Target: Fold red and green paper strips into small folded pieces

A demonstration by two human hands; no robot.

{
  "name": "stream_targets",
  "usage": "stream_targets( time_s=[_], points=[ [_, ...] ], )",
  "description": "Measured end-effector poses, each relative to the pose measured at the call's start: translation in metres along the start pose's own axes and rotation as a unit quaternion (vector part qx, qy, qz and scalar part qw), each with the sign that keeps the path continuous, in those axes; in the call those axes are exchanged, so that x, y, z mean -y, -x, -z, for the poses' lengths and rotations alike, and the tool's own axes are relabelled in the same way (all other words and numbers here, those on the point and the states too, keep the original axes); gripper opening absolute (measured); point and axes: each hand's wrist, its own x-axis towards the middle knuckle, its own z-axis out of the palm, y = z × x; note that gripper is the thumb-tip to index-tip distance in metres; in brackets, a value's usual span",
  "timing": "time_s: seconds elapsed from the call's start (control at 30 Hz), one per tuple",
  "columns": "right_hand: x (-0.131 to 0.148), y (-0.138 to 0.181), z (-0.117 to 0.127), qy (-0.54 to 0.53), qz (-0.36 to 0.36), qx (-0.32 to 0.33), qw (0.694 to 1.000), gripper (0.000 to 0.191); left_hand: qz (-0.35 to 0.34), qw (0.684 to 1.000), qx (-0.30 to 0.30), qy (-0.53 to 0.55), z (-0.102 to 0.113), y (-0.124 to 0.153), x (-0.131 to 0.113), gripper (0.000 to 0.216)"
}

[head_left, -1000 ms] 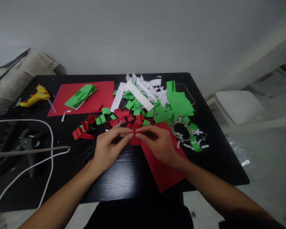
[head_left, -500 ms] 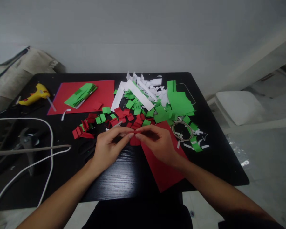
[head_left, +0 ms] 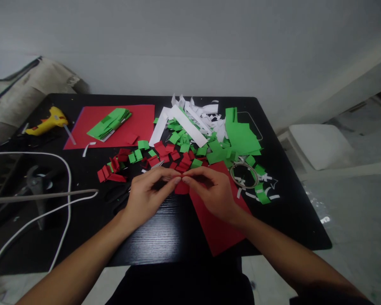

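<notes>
My left hand (head_left: 152, 190) and my right hand (head_left: 214, 190) meet fingertip to fingertip over the table, both pinching a small piece of red paper (head_left: 182, 189). The fingers cover most of its upper part. Under my right hand and wrist lies a red paper sheet (head_left: 217, 231). Just beyond the fingers are several small red paper pieces (head_left: 174, 155) and green paper pieces (head_left: 184, 140). Black-handled scissors (head_left: 117, 195) lie beside my left wrist, partly hidden by that hand, with a blade tip showing past the knuckles.
White paper strips (head_left: 189, 126) and green sheets (head_left: 243, 139) pile up at the back. A ring (head_left: 244, 175) lies at right. Farther left are a yellow glue gun (head_left: 49, 122), a larger red sheet (head_left: 142, 123), pliers (head_left: 36, 188) and a white cable (head_left: 70, 182).
Both hands keep their pinch on the red paper, with the fingertips shifted very slightly. The whole view has moved a little; nothing on the table has visibly been displaced.
</notes>
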Motion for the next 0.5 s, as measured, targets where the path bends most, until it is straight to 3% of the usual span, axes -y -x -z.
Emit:
stream_targets(
  time_s=[0.5],
  points=[
    [-0.0007, 0.0005, 0.0011, 0.027, 0.039, 0.005, 0.999, 0.004, -0.021, 1.0, 0.001, -0.005, -0.0012, 0.0023, 0.0009, 0.01]
  ],
)
